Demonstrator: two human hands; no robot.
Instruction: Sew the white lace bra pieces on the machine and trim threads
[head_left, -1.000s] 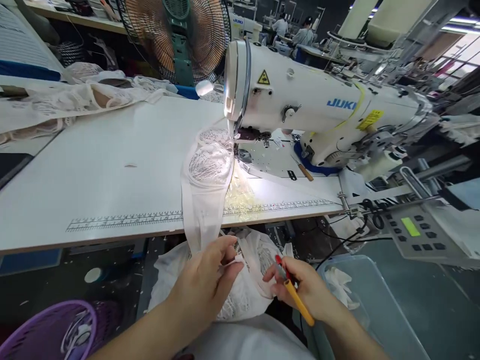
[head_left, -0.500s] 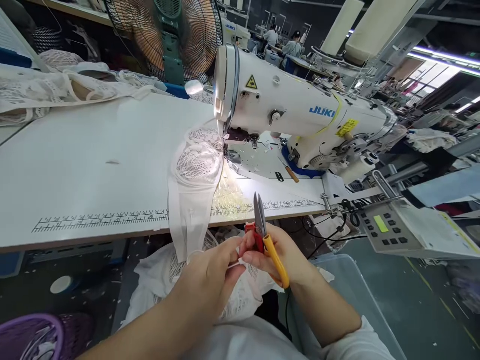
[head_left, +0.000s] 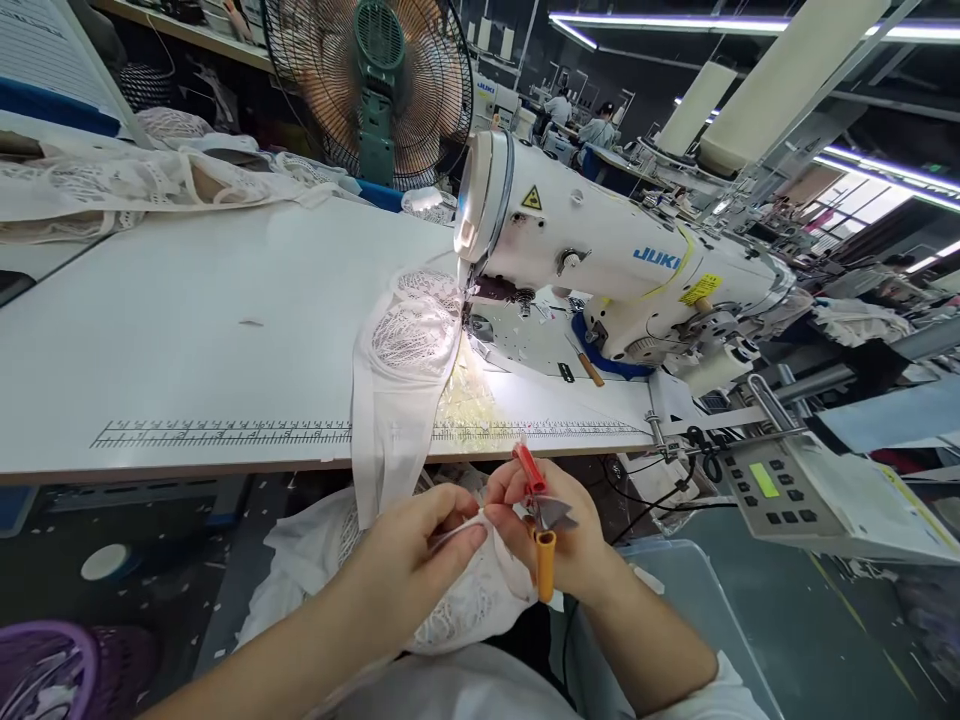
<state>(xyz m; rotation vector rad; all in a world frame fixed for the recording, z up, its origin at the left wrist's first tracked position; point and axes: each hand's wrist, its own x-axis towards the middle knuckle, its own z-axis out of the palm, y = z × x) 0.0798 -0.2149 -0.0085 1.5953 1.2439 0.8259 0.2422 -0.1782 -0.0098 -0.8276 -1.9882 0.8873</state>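
My left hand [head_left: 420,545] pinches a narrow white edge of a lace garment [head_left: 461,605] that drapes over my lap. Close beside it, my right hand [head_left: 559,525] is closed around a pair of scissors [head_left: 545,565] with one orange and one red handle; its thumb and finger also touch the white edge. The scissor blades lie across the right palm, pointing right. A white lace bra piece [head_left: 409,345] lies under the needle of the sewing machine [head_left: 570,220], its band hanging over the table edge.
A ruler scale [head_left: 225,433] runs along the front of the white table [head_left: 187,340]. A fan [head_left: 379,90] stands behind, with lace garments [head_left: 165,185] to the left. Low left is a purple basket [head_left: 82,650]; a clear bin [head_left: 690,600] and control box [head_left: 780,490] are right.
The scissors have turned in my right hand from blades pointing up to blades lying toward the right. My hands remain close together at the white edge. The camera view has shifted slightly.
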